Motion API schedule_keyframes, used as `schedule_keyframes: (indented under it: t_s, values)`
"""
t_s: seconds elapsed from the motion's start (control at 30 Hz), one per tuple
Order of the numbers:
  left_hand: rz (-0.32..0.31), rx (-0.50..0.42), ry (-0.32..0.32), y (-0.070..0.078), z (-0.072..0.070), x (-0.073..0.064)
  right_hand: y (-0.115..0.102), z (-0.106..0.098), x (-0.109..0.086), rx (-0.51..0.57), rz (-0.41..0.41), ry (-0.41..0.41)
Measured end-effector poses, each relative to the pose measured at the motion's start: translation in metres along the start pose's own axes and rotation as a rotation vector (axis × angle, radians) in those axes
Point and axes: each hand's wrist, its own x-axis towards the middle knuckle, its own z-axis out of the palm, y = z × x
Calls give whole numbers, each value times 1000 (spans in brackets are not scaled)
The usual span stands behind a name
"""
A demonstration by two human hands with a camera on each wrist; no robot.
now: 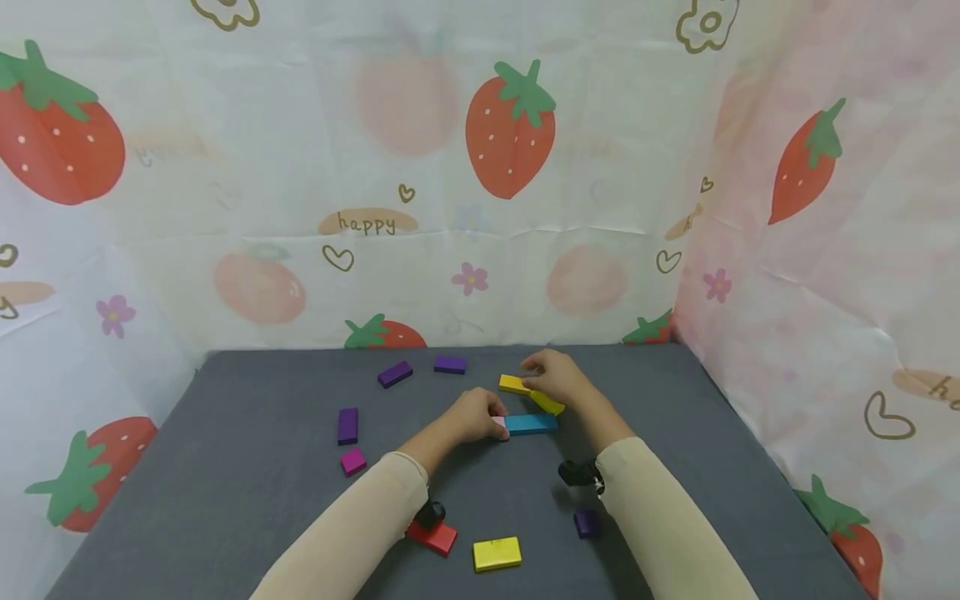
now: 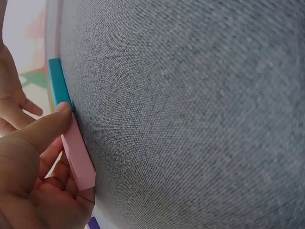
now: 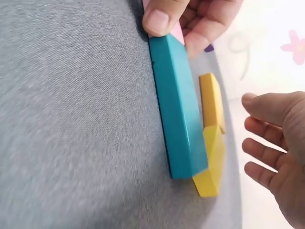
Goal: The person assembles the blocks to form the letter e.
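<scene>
My left hand (image 1: 472, 415) pinches a pink block (image 2: 78, 152) between thumb and fingers. One end of it meets a long blue block (image 1: 531, 424) on the grey table, and the thumb tip lies over that joint. Behind the blue block are a yellow block (image 1: 547, 403) and an orange-yellow block (image 1: 514, 384), end to end at an angle. Beside these two is my right hand (image 1: 561, 377), its fingers loosely bent around nothing. The right wrist view shows a gap between its fingertips and the yellow pair.
Purple blocks (image 1: 395, 374) (image 1: 450, 364) (image 1: 347, 426) and a magenta block (image 1: 353, 462) lie to the left and back. Nearer are a red block (image 1: 435, 538) partly under the left forearm, a yellow brick (image 1: 497, 554) and a dark purple block (image 1: 587, 524). Strawberry-print cloth (image 1: 465, 167) borders the table.
</scene>
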Motion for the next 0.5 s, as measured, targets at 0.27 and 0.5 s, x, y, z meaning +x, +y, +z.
schedule_keyframes:
  t_s: [0.27,0.5]
  values:
    - [-19,-2,6,1,1,1,-1,-8,-22,-25,-4,14]
    - [-11,4,12,2,3,1,3,-2,-42,-22,-2,67]
